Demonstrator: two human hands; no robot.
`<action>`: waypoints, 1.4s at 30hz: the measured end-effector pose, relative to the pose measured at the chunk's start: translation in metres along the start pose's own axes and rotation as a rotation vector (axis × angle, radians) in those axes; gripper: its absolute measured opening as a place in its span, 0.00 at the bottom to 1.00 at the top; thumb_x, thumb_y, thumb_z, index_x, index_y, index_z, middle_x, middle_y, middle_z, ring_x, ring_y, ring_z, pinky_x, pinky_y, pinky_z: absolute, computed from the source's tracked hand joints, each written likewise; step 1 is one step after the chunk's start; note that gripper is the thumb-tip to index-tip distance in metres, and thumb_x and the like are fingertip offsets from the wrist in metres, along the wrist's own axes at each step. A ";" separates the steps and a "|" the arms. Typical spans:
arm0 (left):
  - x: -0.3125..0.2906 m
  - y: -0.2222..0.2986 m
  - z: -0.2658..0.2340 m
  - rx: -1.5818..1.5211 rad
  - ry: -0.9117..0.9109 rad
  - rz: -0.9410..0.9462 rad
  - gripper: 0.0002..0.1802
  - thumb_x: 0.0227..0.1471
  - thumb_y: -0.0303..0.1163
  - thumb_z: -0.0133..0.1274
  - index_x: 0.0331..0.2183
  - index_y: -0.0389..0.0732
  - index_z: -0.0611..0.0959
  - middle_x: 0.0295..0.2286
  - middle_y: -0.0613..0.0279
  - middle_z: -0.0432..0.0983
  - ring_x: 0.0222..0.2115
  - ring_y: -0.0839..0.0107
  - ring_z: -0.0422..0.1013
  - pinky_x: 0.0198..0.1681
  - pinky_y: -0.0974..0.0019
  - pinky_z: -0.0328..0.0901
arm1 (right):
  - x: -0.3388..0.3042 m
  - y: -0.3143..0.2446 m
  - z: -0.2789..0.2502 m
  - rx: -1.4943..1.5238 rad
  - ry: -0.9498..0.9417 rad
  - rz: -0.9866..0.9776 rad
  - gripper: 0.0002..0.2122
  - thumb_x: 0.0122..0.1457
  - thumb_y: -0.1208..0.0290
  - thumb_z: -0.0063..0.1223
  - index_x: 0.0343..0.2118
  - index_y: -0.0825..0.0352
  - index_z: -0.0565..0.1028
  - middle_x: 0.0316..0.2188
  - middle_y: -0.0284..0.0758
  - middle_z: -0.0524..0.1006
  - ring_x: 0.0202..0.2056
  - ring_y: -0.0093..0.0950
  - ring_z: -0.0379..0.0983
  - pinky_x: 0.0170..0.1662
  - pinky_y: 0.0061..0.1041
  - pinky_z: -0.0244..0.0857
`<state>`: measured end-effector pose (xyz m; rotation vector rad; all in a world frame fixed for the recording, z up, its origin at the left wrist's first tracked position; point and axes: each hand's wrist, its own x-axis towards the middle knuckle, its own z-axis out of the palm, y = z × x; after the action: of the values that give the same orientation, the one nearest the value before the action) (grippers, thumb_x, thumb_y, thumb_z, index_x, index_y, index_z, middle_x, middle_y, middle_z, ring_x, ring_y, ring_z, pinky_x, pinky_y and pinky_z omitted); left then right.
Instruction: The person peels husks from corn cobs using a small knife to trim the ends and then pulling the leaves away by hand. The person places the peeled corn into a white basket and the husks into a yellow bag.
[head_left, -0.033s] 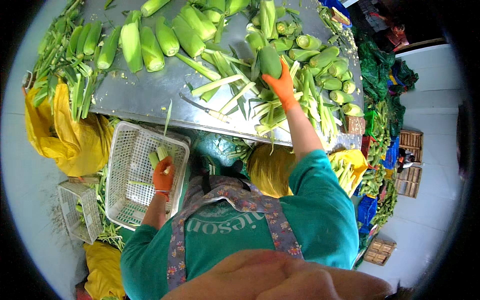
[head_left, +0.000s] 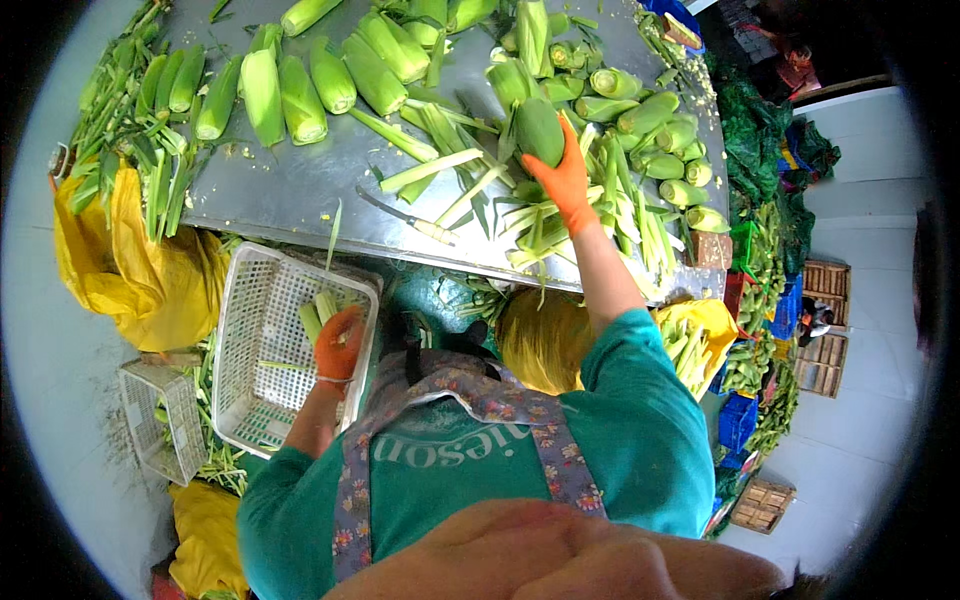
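The corn cob (head_left: 538, 130), still in its green husk, lies on the metal table (head_left: 300, 190), and our right hand (head_left: 565, 180) in an orange glove is closed around it. Our left hand (head_left: 338, 342) grips pale husk pieces (head_left: 322, 312) over the white plastic basket (head_left: 250, 300), which holds a few green strips. A smaller basket (head_left: 160, 420) stands beside it. A knife (head_left: 405, 216) rests on the table.

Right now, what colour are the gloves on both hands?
Orange, both: right hand on a green corn ear, left hand over the white basket. Head view.
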<state>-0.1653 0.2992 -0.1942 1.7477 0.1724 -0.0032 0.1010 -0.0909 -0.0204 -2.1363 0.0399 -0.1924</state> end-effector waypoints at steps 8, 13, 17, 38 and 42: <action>0.102 0.243 0.197 -0.354 -0.516 0.456 0.48 0.39 0.24 0.67 0.60 0.37 0.62 0.57 0.58 0.63 0.56 0.69 0.61 0.58 0.62 0.59 | -0.135 -0.030 -0.066 -0.260 0.159 -0.558 0.43 0.38 0.68 0.69 0.61 0.68 0.61 0.56 0.45 0.67 0.54 0.44 0.64 0.59 0.40 0.55; 0.083 0.295 0.282 -0.555 -0.785 0.187 0.39 0.37 0.27 0.71 0.53 0.38 0.71 0.47 0.60 0.74 0.49 0.70 0.69 0.55 0.63 0.63 | -0.181 -0.011 -0.160 -0.287 0.100 -0.403 0.33 0.45 0.74 0.61 0.58 0.67 0.65 0.56 0.44 0.68 0.57 0.43 0.64 0.60 0.38 0.55; 0.059 0.297 0.347 -0.471 -0.883 0.188 0.41 0.36 0.30 0.71 0.53 0.38 0.70 0.48 0.60 0.73 0.49 0.70 0.69 0.54 0.63 0.63 | -0.219 -0.010 -0.246 -0.127 0.369 -0.392 0.24 0.45 0.77 0.60 0.50 0.63 0.74 0.49 0.40 0.74 0.52 0.37 0.70 0.57 0.35 0.61; 0.008 0.336 0.488 -0.207 -1.580 -0.011 0.43 0.33 0.31 0.73 0.53 0.38 0.71 0.47 0.61 0.74 0.47 0.70 0.70 0.54 0.64 0.64 | -0.297 0.021 -0.320 0.045 0.747 -0.277 0.13 0.47 0.82 0.63 0.37 0.66 0.80 0.35 0.37 0.75 0.40 0.30 0.72 0.44 0.27 0.66; 0.028 0.341 0.490 -0.192 -1.695 -0.031 0.43 0.34 0.30 0.72 0.53 0.38 0.71 0.46 0.61 0.74 0.47 0.70 0.70 0.53 0.64 0.64 | -0.284 0.009 -0.311 -0.087 0.819 -0.242 0.11 0.47 0.82 0.63 0.36 0.66 0.80 0.34 0.36 0.76 0.38 0.31 0.73 0.42 0.28 0.67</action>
<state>-0.0510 -0.2358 0.0464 1.0633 -0.9922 -1.3688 -0.2262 -0.3257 0.1020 -2.0058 0.2684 -1.2099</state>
